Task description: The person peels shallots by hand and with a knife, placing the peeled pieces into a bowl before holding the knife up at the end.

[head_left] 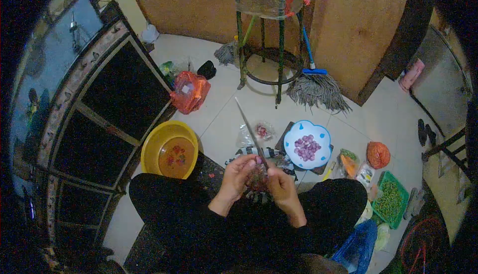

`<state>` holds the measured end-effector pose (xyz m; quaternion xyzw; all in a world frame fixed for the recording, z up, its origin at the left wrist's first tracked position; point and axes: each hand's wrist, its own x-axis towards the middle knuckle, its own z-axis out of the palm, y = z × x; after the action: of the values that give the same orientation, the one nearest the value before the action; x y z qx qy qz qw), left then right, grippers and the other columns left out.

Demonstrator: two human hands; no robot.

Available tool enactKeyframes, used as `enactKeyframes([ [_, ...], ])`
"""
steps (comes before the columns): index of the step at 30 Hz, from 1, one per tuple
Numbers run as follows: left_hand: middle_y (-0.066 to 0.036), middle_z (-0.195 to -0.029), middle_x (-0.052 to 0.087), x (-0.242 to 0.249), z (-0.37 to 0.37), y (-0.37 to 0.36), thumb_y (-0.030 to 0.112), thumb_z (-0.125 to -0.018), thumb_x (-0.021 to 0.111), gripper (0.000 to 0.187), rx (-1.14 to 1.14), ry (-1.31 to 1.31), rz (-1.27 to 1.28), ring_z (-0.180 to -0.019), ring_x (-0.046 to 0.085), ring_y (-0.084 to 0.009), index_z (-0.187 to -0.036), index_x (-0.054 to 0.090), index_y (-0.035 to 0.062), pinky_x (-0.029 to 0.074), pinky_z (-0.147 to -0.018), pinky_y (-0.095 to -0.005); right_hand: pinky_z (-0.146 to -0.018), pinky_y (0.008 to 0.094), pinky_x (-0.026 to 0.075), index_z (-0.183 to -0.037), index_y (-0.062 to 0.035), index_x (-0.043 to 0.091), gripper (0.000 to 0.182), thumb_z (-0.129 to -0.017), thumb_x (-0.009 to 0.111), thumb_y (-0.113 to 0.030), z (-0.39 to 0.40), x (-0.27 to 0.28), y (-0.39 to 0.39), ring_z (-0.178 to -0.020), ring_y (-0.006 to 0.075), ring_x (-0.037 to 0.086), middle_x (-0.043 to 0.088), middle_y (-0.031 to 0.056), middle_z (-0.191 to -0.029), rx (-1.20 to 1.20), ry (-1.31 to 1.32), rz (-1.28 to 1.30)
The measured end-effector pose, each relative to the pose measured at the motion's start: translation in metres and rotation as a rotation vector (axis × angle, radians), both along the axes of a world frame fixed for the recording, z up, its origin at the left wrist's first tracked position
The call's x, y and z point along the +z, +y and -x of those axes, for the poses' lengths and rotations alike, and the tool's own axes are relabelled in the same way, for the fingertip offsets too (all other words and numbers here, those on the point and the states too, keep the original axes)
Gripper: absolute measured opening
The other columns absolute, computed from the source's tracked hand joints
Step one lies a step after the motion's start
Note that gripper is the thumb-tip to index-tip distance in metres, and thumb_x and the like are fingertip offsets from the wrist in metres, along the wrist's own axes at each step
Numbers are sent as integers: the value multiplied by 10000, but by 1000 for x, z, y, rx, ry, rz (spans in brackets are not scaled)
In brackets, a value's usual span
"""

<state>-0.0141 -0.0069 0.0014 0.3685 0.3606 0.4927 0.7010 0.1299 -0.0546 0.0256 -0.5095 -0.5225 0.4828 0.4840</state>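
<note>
My right hand (283, 188) grips the handle of a long knife (250, 127) whose blade points up and away to the left. My left hand (238, 175) pinches a small purple shallot (259, 161) against the blade near the handle. Both hands meet over my lap, between my black-clad knees. Just beyond them a white flower-shaped plate (307, 145) holds several peeled purple shallots (307, 147). Under my hands lies a pile of reddish peelings (257, 179), partly hidden.
A yellow basin (169, 150) with water stands at the left beside a dark cabinet (107, 119). An orange plastic bag (189, 91), a stool (269, 35) and a mop (317, 87) stand farther off. At the right lie a green tray of beans (390, 198) and an orange mesh bag (378, 154).
</note>
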Motion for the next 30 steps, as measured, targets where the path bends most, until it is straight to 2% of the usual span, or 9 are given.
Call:
enactKeyframes([
  [3, -64, -966, 613, -6, -2, 1, 84, -851, 579, 231, 17, 59, -3, -839, 585, -127, -1059, 562, -15, 482, -753, -259, -680, 390, 454, -1134, -29, 541, 347, -944, 383, -273, -2, 3, 1, -767, 294, 597, 617, 218, -863, 34, -257, 22],
  [5, -56, -972, 611, -9, -2, 0, 120, -846, 589, 263, -6, 46, 33, -852, 582, -129, -1074, 554, -7, 476, -756, -257, -666, 385, 447, -1114, -12, 546, 348, -941, 380, -265, 1, 7, 1, -759, 308, 598, 599, 238, -858, 21, -344, 21],
  [9, -22, -975, 600, -1, 3, 1, 235, -836, 606, 343, -88, -82, 222, -847, 560, -113, -1104, 534, 33, 449, -700, -223, -648, 375, 442, -1095, 1, 550, 360, -940, 375, -273, 5, -2, 2, -724, 326, 597, 597, 238, -821, -90, -168, -18],
  [13, -2, -946, 594, -8, 9, 6, 238, -859, 576, 338, -221, -254, 271, -783, 550, -99, -1136, 526, 50, 449, -644, -206, -622, 355, 438, -1105, -6, 556, 369, -938, 386, -288, 2, -12, 4, -685, 255, 598, 597, 241, -789, -107, -160, -49],
  [16, -5, -955, 593, 4, 3, 0, 249, -857, 578, 356, -84, -215, 397, -784, 552, -91, -1143, 519, 45, 451, -635, -209, -623, 351, 439, -1122, -2, 549, 380, -937, 394, -296, 3, -12, 5, -696, 217, 595, 598, 242, -788, -112, -92, -48],
  [18, -9, -956, 594, 2, 5, 3, 245, -860, 571, 340, -140, -213, 356, -793, 555, -88, -1131, 526, 44, 457, -636, -210, -628, 354, 439, -1129, 11, 542, 392, -937, 398, -298, 2, -7, 3, -696, 204, 584, 601, 234, -777, -112, -108, 19],
  [21, -11, -937, 599, 13, 2, 2, 247, -861, 568, 315, -160, -176, 333, -771, 554, -80, -1096, 548, 39, 453, -608, -204, -547, 216, 339, -1134, 51, 522, 373, -950, 397, -248, 2, -13, 4, -633, 42, 389, 439, -65, -668, -112, -43, -26],
  [25, -10, -902, 606, 10, 3, 1, 257, -850, 578, 286, -185, -114, 343, -759, 553, -78, -1037, 583, 40, 434, -570, -207, -502, 214, 279, -1098, 34, 538, 366, -950, 401, -271, 1, -10, 1, -594, 32, 339, 395, -74, -642, -80, -22, 23],
  [30, 3, -860, 606, 2, 6, 4, 269, -842, 587, 246, -107, -53, 405, -723, 544, -75, -979, 601, 65, 403, -542, -192, -504, 220, 289, -1045, 33, 545, 362, -949, 405, -287, 0, -1, 2, -596, 38, 352, 413, -61, -650, -127, -32, 43],
])
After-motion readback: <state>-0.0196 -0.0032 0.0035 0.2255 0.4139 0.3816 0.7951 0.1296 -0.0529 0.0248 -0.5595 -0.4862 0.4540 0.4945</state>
